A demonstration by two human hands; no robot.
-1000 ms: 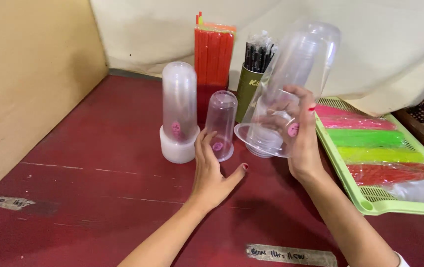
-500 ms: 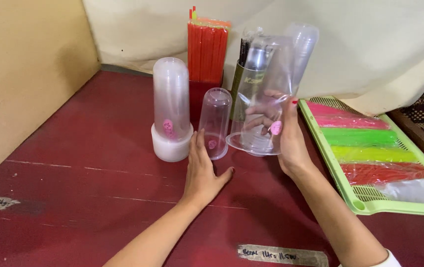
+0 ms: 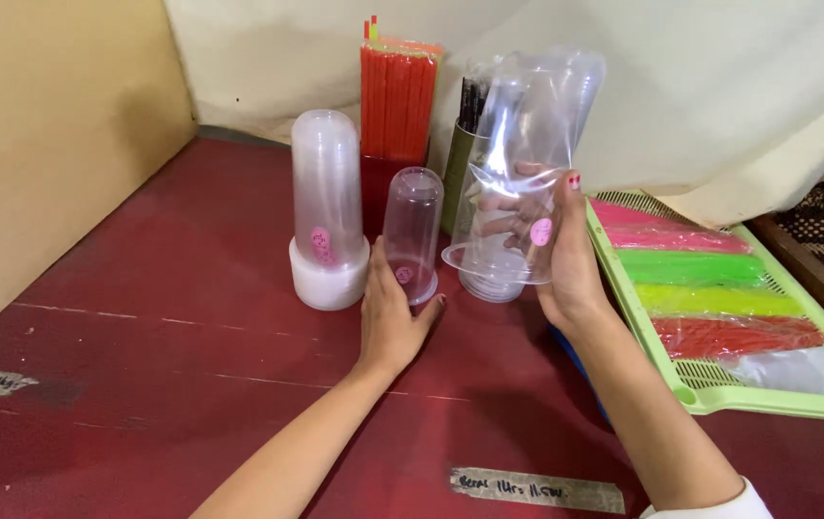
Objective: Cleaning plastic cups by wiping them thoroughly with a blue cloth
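Bagged stack of clear cups (image 3: pixel 527 163) has been tilted more upright in the right hand (image 3: pixel 565 259). Left hand (image 3: pixel 388 317) has been slid closer to the short cup stack (image 3: pixel 412 235), now touching its base.

The clear, glossy plastic sleeve of stacked see-through cups (image 3: pixel 527 163) is crinkling and catching light in the right hand (image 3: pixel 565 259). The small upturned stack of clear plastic cups (image 3: pixel 413 235) by the left hand (image 3: pixel 388 322) is looking smooth and faintly frosted, like the taller cloudy plastic stack on its white base (image 3: pixel 327 207). The dark red painted surface (image 3: pixel 143 336) is showing a worn, matt, scuffed finish. The light green plastic tray (image 3: pixel 767 394) is looking perforated and semi-glossy, and the cream cloth backdrop (image 3: pixel 719 86) is hanging soft and matt.
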